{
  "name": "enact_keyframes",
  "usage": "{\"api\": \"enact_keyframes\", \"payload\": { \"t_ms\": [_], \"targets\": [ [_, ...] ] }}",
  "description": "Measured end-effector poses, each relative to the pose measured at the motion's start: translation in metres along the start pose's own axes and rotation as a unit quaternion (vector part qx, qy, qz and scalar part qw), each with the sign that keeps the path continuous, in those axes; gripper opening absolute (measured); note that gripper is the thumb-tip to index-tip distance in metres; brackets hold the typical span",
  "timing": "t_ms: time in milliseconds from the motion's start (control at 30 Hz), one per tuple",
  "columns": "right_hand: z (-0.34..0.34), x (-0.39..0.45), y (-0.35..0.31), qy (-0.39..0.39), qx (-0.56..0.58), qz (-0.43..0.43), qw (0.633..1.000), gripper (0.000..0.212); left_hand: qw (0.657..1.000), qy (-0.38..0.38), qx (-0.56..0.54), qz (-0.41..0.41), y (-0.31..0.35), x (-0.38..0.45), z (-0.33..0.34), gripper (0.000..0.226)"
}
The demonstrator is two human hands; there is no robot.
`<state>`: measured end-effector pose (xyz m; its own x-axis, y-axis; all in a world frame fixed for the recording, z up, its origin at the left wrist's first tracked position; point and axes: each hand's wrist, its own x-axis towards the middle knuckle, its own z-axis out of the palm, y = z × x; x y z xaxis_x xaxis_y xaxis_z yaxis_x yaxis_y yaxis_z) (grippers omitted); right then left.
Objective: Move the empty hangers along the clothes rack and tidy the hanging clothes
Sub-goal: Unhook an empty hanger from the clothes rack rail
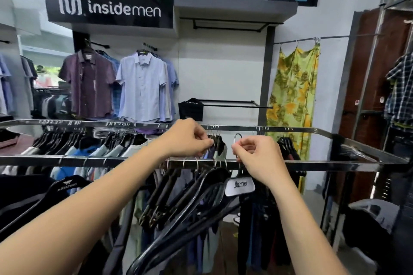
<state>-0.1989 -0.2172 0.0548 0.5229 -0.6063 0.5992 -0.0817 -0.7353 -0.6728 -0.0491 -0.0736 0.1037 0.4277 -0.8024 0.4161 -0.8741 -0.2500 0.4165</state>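
Both hands work at the near rail (111,159) of the clothes rack. The left hand (186,138) is closed, pinching hanger hooks (196,164). The right hand (257,154) is closed on one raised hook (237,137). The empty hangers (178,198) hang bunched and tilted below mid-rail. Risk: interlocked hangers may snag and fall when slid.

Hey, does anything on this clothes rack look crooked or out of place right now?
Yes. Under the near chrome rail, a bunch of empty black plastic hangers hangs tilted and crowded among the clothes, some slanting steeply toward the camera. The right hand holds one metal hook lifted above the rail; the left hand pinches beside it.
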Motion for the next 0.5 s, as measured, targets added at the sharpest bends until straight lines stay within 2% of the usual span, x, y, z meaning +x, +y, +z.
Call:
{"api": "enact_keyframes", "payload": {
  "t_ms": [133,333,500],
  "targets": [
    [0.028,-0.001,-0.046,-0.004,0.018,-0.029,0.999,0.017,1.000,0.018,-0.022,-0.007,-0.021,-0.017,-0.044,0.030],
    [0.082,-0.002,-0.120,-0.024,0.058,-0.074,0.995,0.011,0.996,0.076,0.010,-0.039,-0.057,-0.052,-0.118,0.035],
    [0.126,0.000,-0.187,-0.049,0.102,-0.126,0.985,0.014,0.991,0.121,0.012,-0.055,-0.088,-0.086,-0.181,0.029]
  ]
}}
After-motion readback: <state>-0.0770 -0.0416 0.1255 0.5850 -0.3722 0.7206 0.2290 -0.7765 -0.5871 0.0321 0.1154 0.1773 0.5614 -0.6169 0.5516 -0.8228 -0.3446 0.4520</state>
